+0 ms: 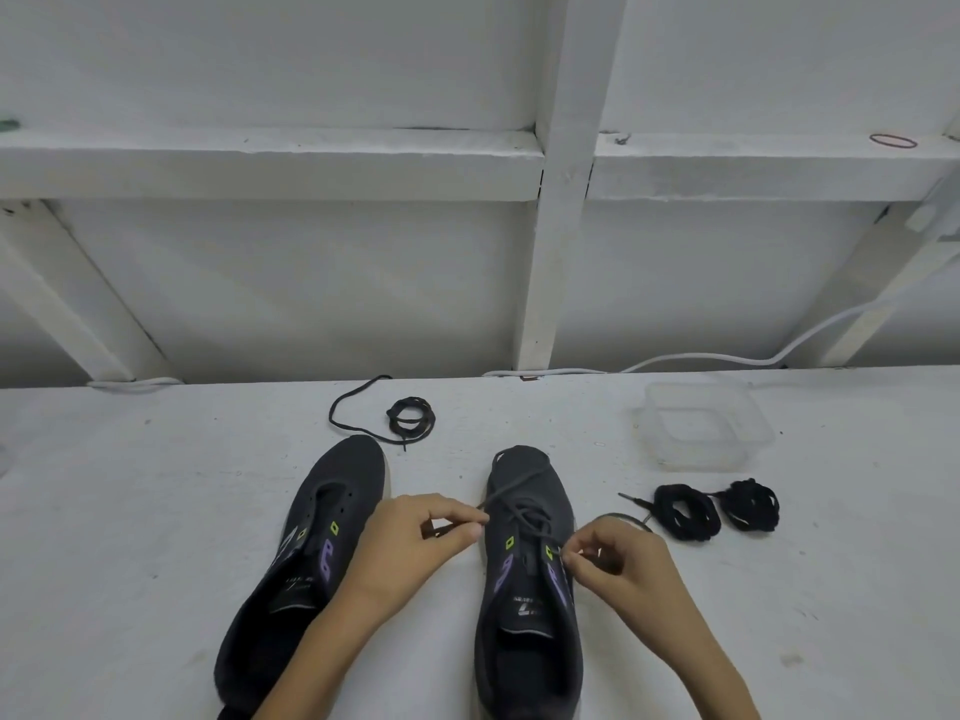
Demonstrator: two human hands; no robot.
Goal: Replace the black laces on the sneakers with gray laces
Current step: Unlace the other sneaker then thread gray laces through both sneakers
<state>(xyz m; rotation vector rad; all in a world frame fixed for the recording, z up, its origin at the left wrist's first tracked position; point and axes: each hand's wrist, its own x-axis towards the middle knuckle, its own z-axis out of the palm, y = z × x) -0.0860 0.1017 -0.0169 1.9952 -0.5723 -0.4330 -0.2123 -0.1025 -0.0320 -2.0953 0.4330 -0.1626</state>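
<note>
Two dark sneakers stand side by side on the white table, toes away from me. The left sneaker (311, 553) has bare eyelets. The right sneaker (527, 589) carries a gray lace (519, 504) crossed through its front eyelets. My left hand (410, 543) pinches one end of that lace at the shoe's left side. My right hand (618, 563) pinches the other end at an eyelet on the shoe's right side. A coiled dark lace (410, 415) with a loose tail lies beyond the left sneaker. Two bundled black laces (717, 509) lie to the right.
A clear plastic container (701, 426) sits at the back right of the table. A white cable (727, 358) runs along the table's far edge under a white wooden frame. A rubber band (893, 141) lies on the upper ledge.
</note>
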